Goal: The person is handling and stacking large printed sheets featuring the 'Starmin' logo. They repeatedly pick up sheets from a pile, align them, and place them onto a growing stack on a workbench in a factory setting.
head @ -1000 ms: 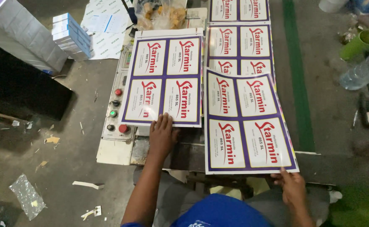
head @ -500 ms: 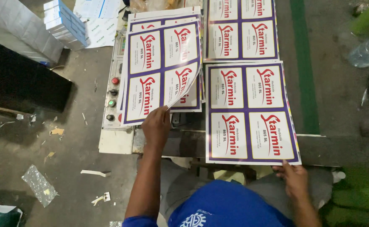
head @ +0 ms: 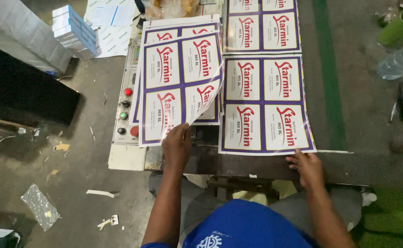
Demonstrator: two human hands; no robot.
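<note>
Left hand: my left hand [head: 176, 146] pinches the near edge of the top sheet [head: 179, 87], fingers closed on the paper. A second ago that hand lay flat on the sheet; now the sheet's near right corner is curled up and the sheet is partly off the stack.

Top sheet: a glossy printed sheet of four purple-bordered labels, at the left of the worktable [head: 256, 163], its near edge overhanging the control panel [head: 125, 110] with its red and green buttons.

Stack: the stack of sheets [head: 183, 25] underneath shows at the far edge and right side, so I judge that one sheet has been separated from the rest.

Right hand: my right hand [head: 308, 166] rests on the near right corner of the right sheet [head: 265, 105], fingers spread narrow and pressing, holding nothing. It has barely shifted.

Right sheet: flat along the table's near edge, touching the next sheet [head: 262, 25] beyond it.

Floor: paper scraps [head: 103, 194] and a plastic wrapper [head: 40, 205] lie at the left; boxes [head: 75, 30] stand far left.
</note>
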